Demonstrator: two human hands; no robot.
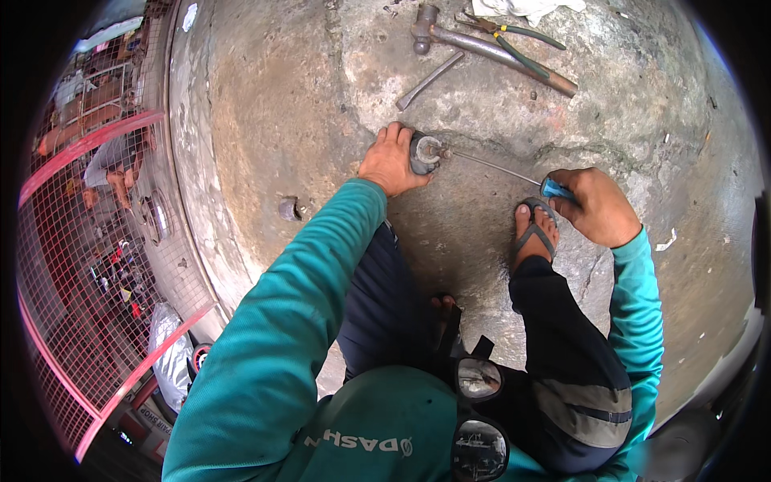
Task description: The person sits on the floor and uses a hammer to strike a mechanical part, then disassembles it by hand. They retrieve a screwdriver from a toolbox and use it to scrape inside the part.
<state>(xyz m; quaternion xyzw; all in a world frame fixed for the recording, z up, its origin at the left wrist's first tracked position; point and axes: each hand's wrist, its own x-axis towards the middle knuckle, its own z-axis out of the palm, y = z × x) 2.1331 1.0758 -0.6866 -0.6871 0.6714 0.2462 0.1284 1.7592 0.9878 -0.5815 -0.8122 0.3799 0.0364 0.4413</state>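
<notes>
My left hand (392, 159) is wrapped round a dark, cylinder-shaped metal part (423, 153) that rests on the concrete. A rusty stub sticks out of its light-coloured end, facing right. In my right hand (601, 207) is a screwdriver (554, 189) with a blue handle, and my fingers close round that handle. Its long thin shaft runs left, with the tip at or against the stub; I cannot tell whether it sits inside. My sandalled foot (536, 229) is just below the screwdriver handle.
Beyond my hands lie a ball-peen hammer (490, 58), pliers (530, 44) with green-and-yellow handles and a flat steel chisel (430, 80). A small metal sleeve (290, 209) lies left of my forearm. A red mesh fence (88, 257) stands at the left, with another person (119, 165) behind it.
</notes>
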